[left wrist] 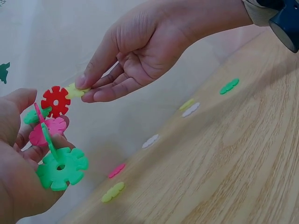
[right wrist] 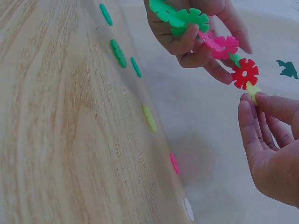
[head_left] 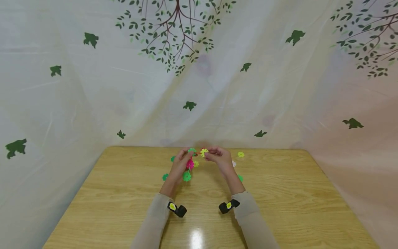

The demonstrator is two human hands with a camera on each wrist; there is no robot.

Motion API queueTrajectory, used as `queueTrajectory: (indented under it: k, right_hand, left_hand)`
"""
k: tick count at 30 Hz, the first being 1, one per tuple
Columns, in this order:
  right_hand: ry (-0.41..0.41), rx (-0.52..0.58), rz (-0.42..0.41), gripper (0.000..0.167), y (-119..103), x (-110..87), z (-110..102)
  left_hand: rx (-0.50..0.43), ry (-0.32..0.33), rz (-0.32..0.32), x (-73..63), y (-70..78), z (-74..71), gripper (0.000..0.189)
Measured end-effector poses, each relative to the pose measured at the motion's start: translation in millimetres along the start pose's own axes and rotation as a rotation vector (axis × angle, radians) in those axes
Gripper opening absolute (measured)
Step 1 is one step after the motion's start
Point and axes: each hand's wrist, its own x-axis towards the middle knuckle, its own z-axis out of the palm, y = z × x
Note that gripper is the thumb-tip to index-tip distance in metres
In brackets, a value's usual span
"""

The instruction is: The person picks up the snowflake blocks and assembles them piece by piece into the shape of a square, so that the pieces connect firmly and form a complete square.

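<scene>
My left hand holds a chain of slotted plastic snowflake discs joined at their notches. A green disc forms the near end, followed by pink discs and another green disc. At the far end stands a red disc. My right hand pinches a yellow disc between thumb and fingers. The yellow disc's edge meets the red disc's rim; whether their notches are interlocked, I cannot tell. Both hands are raised above the table's far part.
Loose discs lie along the back of the wooden table: yellow, white, pink and green ones. A pale curtain printed with leaves hangs behind the far edge.
</scene>
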Motion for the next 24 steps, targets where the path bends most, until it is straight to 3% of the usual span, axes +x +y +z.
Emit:
queueTrajectory:
  k: [7, 24]
  right_hand:
    - [-0.012, -0.016, -0.009, 0.024, -0.1, -1.0, 1.3]
    - [0.030, 0.043, -0.072, 0.025, 3.4, -0.6, 5.7]
  left_hand:
    - [0.065, -0.002, -0.003, -0.8, -0.9, -0.1, 0.022]
    - [-0.010, -0.007, 0.001, -1.7, -1.9, 1.6, 0.017]
